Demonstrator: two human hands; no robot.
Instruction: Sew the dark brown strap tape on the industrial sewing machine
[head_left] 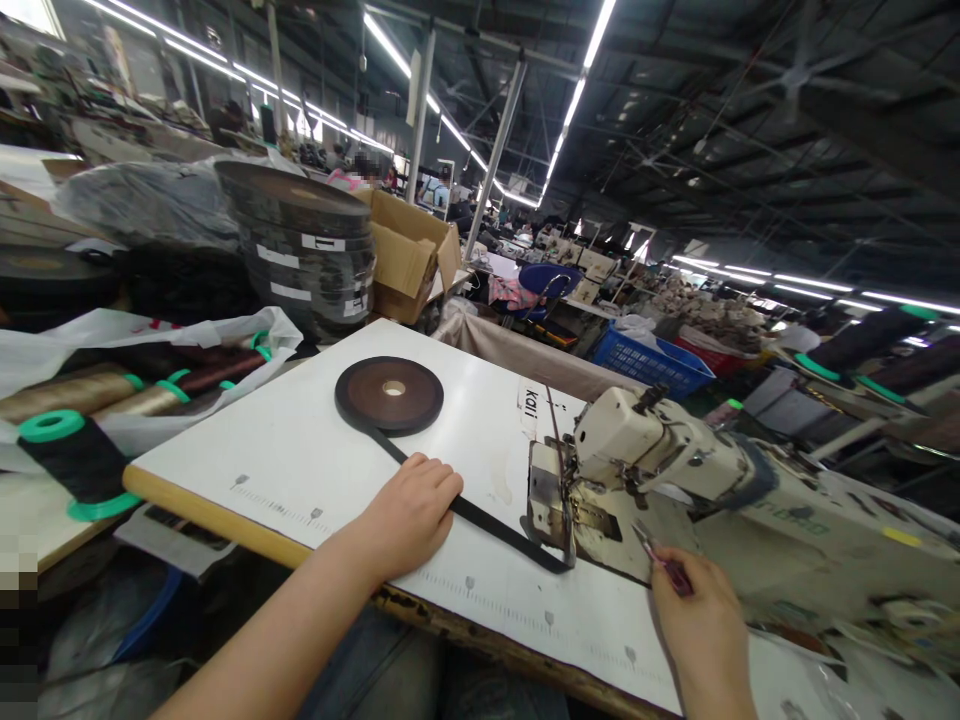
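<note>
A roll of dark tape (pixel 354 398) lies flat on the white tabletop, and its black strip (pixel 504 524) runs under my left hand (pixel 414 512) to the metal plate of the sewing machine (pixel 616 440). The fingers of my left hand are curled closed round the strip. Beside the machine, at the right, my right hand (pixel 703 618) grips a small pair of thread snips (pixel 673 574). Their metal tips point toward the needle area. The strip's far end meets the folder at the machine plate; whether it passes under the needle I cannot tell.
Stacked dark tape rolls (pixel 300 265) and a cardboard box (pixel 405 250) stand behind the table. At the left are thread cones (pixel 75 460) in a plastic bag (pixel 281 335). A blue crate (pixel 652 362) sits beyond the machine. Ruler marks run along the table's front edge.
</note>
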